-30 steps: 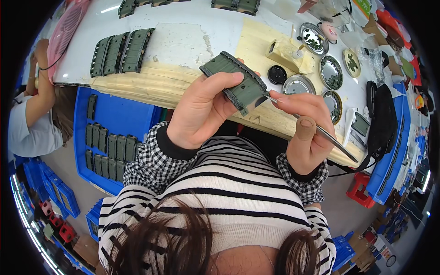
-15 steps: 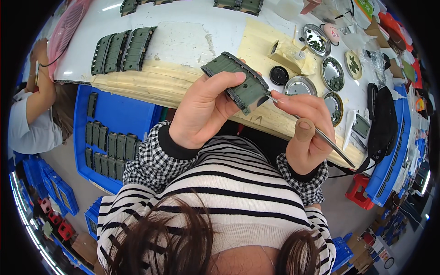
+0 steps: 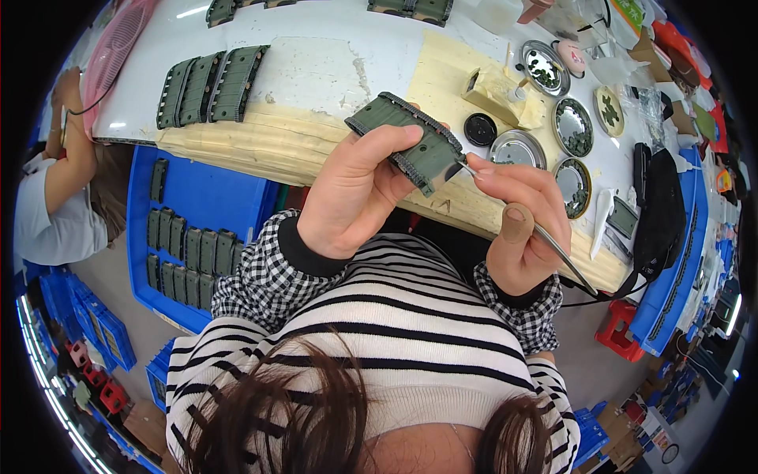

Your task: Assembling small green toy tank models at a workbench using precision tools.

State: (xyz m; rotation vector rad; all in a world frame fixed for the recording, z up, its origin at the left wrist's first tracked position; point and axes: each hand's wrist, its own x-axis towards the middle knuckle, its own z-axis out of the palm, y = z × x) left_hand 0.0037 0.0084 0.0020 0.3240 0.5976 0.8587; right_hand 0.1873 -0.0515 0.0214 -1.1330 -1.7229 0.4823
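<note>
My left hand (image 3: 359,186) is closed around a green camouflage-patterned part (image 3: 430,150), a curved plate with toothed dark edges, held tilted above the table's front edge. Its thumb lies across the top of the part. My right hand (image 3: 525,217) pinches a slim metal pick-like tool (image 3: 564,257) between thumb and fingers, with a tan cover on the thumb. The tool's tip meets the part's right end, near a dark patch. Too small to make out is whether anything sits on that tip.
Similar green parts (image 3: 213,87) lie at the table's left, and more fill a blue bin (image 3: 264,197) below. At right stand metal dishes (image 3: 572,126) with small green pieces, a black lid (image 3: 480,129) and a taped box (image 3: 501,99). Another person's arm (image 3: 71,150) shows at far left.
My right hand and the tool's rear end have shifted slightly left and down, while the tip stays at the part's right end. The left hand and the part have barely moved.
</note>
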